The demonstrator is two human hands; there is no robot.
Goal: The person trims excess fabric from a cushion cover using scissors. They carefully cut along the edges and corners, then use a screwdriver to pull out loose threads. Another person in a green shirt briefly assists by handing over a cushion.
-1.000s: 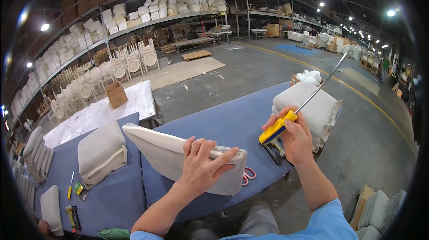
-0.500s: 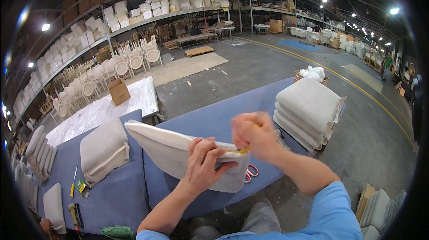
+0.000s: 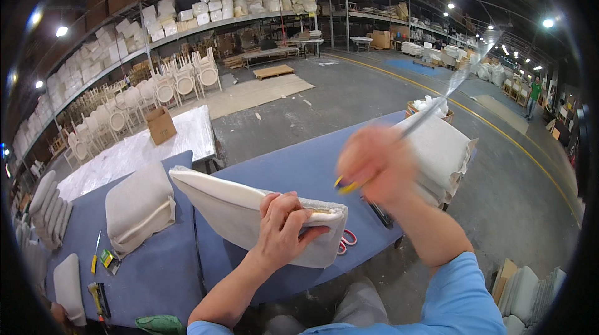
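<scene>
- Struck fingers look the likeliest harm: the left hand (image 3: pixel 282 232) pinches the top edge of the off-white, fabric-covered padded cushion (image 3: pixel 240 221), thumb on the near side, and its fingers sit close to where a stray blow from the right would land.
- The right hand (image 3: pixel 380 163), blurred, is closed around the yellow-and-dark handle of a long screwdriver-like tool with a metal shaft (image 3: pixel 424 115); a loose grip could let it slip or twist.
- That shaft points up toward the far right, over the grey-white stack of padded cushions (image 3: pixel 440 147), so a careless wide swing might catch their cloth.
- The cushion stands tilted on the near part of the blue-covered bench (image 3: pixel 281 172), with only the left hand seen steadying it; a hard push could tip or slide it.
- The red-and-white-handled scissors (image 3: pixel 345 242) lie just beside its right end, close to the near edge, where a shifting cushion could knock them down.
- The cushion itself looks thick and soft, rounded at the corners, its pale cloth fairly smooth on the near face.
- A whiter padded band runs along its upper edge, and a tan patch shows beside the left fingertips; whether that is bare board or backing, I cannot tell.
</scene>
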